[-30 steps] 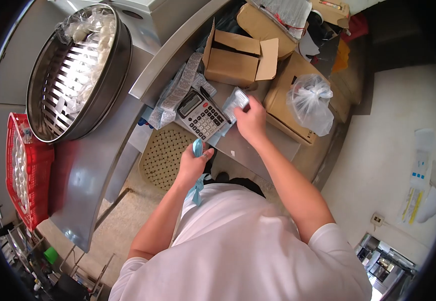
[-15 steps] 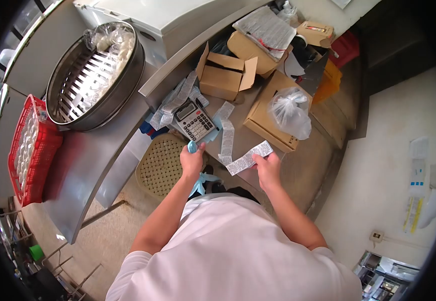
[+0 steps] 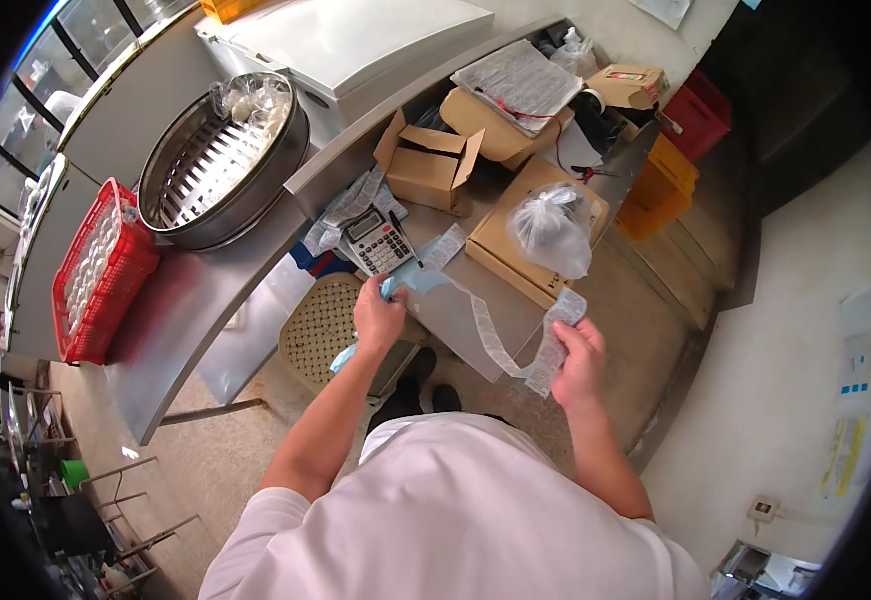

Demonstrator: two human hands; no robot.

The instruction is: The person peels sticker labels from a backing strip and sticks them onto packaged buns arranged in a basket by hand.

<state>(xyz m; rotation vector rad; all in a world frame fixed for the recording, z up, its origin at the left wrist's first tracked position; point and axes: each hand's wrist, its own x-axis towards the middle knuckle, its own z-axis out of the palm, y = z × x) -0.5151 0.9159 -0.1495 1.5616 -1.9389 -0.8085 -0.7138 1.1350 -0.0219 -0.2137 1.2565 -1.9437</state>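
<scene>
Clock positions are read with 12 o'clock at the top of the head view. The right hand (image 3: 579,365) grips one printed paper strip (image 3: 545,358) between thumb and fingers. The strip sags from this hand toward 10 o'clock, past the near edge of the metal worktop (image 3: 447,328). The left hand (image 3: 379,314) is closed around a light-blue piece (image 3: 387,289), material unclear, at the worktop edge.

Clearance: open floor (image 3: 637,325) extends at 2 o'clock from the right hand. One woven-pattern stool (image 3: 317,330) limits room at 8 to 9 o'clock from the left hand.

Count, from the left hand:
- One calculator (image 3: 378,242), 12 o'clock.
- Two cardboard cartons, 1 o'clock (open) (image 3: 420,181) and 2 to 3 o'clock (flat) (image 3: 500,247).
- One knotted plastic bag (image 3: 552,230), on the flat carton.
- One steamer tray (image 3: 195,172), 10 to 11 o'clock.
- One red basket (image 3: 120,305), 9 o'clock.
</scene>
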